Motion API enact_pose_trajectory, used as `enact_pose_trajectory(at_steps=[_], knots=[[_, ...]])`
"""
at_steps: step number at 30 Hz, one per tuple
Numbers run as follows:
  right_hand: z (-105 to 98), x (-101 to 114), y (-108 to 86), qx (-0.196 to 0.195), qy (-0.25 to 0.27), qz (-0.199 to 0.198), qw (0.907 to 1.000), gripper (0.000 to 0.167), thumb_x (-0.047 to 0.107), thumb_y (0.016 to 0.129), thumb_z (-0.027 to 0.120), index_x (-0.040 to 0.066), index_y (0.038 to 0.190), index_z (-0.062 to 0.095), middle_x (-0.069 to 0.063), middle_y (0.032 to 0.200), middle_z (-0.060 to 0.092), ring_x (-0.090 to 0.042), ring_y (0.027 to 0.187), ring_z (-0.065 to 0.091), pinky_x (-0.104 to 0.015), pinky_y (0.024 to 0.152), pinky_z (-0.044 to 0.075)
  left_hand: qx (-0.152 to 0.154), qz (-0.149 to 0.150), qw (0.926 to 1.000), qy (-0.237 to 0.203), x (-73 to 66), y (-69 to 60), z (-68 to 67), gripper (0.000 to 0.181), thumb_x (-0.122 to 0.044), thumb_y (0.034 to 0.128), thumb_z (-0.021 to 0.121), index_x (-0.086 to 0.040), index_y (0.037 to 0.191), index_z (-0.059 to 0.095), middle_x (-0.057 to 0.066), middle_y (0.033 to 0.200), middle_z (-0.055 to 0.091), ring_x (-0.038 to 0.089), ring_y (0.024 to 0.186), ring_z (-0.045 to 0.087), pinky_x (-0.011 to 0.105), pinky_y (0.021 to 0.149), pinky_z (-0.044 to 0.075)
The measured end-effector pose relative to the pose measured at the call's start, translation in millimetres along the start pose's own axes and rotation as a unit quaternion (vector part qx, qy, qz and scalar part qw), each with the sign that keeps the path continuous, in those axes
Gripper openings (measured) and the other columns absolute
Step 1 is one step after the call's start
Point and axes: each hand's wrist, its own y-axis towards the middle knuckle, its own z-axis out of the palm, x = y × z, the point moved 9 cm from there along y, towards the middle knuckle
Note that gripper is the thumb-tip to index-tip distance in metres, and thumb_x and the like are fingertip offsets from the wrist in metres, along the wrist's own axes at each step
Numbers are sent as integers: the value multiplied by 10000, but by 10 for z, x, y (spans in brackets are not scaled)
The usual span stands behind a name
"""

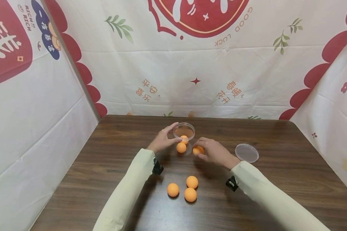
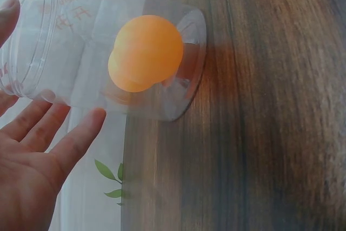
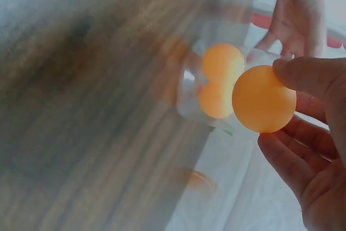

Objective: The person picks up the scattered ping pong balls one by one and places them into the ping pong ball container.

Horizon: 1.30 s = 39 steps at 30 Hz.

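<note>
A clear plastic jar [image 2: 86, 31] stands upright on the table, its open mouth facing up. My left hand [image 1: 163, 138] grips it near the rim, thumb on the near side and fingers round the left. Two orange ping-pong balls [image 1: 181, 148] lie at the bottom of the jar. Just right of the jar, my right hand [image 1: 215, 152] pinches another orange ping-pong ball [image 3: 264, 99] between thumb and fingers. That ball is outside the jar, below the level of its rim.
Three loose orange ping-pong balls [image 1: 190, 195] sit on the brown wooden table [image 1: 110, 179], nearer the front. A clear round lid [image 1: 247, 153] lies flat to the right, beside the right forearm. Printed white cloth [image 1: 173, 80] hangs behind the table and along both sides.
</note>
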Motion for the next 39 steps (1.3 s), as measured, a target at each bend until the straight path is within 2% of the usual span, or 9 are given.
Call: enact_pose_trajectory(at_steps=[7, 13, 20, 39], knots=[[-175, -25, 44, -258, 32, 27, 9997, 266, 139, 807, 756, 58, 1047, 676, -74, 1060, 652, -176, 850, 627, -361, 737, 543, 36, -12, 9999, -109, -4, 1, -2, 761, -280, 857, 719, -101, 1487, 331, 117, 1457, 456, 320, 1312, 455, 537, 1074, 358], [-343, -18, 98, -552, -29, -89, 9984, 279, 134, 795, 768, 51, 1045, 677, -76, 1043, 655, -180, 839, 630, -360, 723, 545, 49, -106, 9999, -86, 2, 4, -7, 749, -291, 858, 717, -149, 1488, 338, 109, 1454, 458, 306, 1324, 446, 533, 1085, 347], [-477, -23, 148, -696, -38, -127, 9975, 251, 136, 808, 757, 67, 1035, 678, -73, 1042, 656, -166, 813, 614, -341, 697, 536, 18, -50, 9999, -136, -13, 2, -7, 740, -272, 859, 718, -131, 1483, 345, 120, 1452, 459, 312, 1317, 454, 541, 1071, 361], [-591, 30, 339, -1023, -44, -178, 9946, 288, 141, 799, 768, 30, 1047, 671, -105, 1052, 658, -209, 852, 637, -373, 757, 557, 59, -141, 9997, -198, -13, -22, -2, 739, -266, 869, 707, -142, 1491, 328, 117, 1467, 438, 313, 1328, 439, 544, 1068, 365]])
